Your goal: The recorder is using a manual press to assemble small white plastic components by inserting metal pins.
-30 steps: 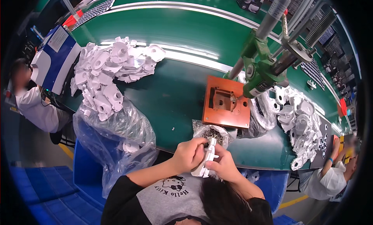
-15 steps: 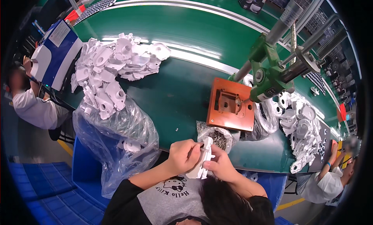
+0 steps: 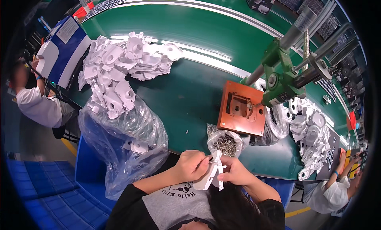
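Observation:
A white moulded plastic part [image 3: 207, 177] is held in front of my chest, tilted, its narrow end up. My right hand [image 3: 237, 171] grips it from the right, thumb and fingers closed on its side. My left hand [image 3: 192, 165] is closed in a pinch against the part's upper left edge. A small dark bit shows at the left fingertips, too small to name. Just beyond the hands, an open plastic bag of metal pins [image 3: 225, 145] rests on the table's near edge.
An orange fixture block [image 3: 242, 125] sits under a green hand press [image 3: 276, 85]. White parts are heaped at left [image 3: 113, 67] and right [image 3: 309, 130]. Clear plastic sheeting [image 3: 137, 123] drapes into a blue bin [image 3: 89, 162]. Co-workers sit at both sides.
The whole view has shifted slightly, so bench things sit further right. The white part appears tilted a little differently between my hands; both hands keep their closed grips.

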A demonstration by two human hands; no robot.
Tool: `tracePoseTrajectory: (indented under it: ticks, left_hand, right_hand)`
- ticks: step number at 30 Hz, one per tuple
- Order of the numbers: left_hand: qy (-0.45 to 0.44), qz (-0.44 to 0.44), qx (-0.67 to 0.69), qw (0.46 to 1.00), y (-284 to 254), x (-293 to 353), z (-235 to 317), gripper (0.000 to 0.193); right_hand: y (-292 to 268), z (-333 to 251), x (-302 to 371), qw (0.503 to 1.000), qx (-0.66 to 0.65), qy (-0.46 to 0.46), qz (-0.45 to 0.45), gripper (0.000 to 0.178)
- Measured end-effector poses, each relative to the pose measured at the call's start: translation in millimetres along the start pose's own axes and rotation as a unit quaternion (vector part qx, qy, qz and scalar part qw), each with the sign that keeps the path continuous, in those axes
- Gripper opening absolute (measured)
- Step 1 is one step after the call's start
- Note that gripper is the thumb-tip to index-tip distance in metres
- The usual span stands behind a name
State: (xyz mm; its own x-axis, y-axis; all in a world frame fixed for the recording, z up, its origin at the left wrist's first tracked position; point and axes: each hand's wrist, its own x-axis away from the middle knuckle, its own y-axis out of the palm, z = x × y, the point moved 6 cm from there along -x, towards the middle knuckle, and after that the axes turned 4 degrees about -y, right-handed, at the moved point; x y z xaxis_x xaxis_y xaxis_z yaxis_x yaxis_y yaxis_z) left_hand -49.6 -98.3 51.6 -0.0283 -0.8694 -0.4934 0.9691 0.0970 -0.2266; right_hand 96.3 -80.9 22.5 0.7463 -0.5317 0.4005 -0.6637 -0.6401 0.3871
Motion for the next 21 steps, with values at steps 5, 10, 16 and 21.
tracePoseTrajectory:
  ticks: [5,10,16,21]
  left_hand:
    - [0.010,-0.003,-0.001,1.000,5,2,1,0.014]
    - [0.007,-0.010,-0.017,1.000,12,-1,6,0.014]
    - [-0.112,-0.011,-0.047,0.992,20,-20,-8,0.015]
    - [-0.134,-0.039,-0.022,0.990,20,-23,-11,0.014]
  right_hand:
    - [-6,1,5,1.000,-0.010,0.013,0.003,0.074]
    - [-17,7,8,0.999,-0.001,-0.025,-0.023,0.056]
    - [-8,-9,-3,0.992,-0.001,-0.087,0.092,0.053]
    - [0,-16,-1,0.991,0.026,-0.094,0.097,0.059]
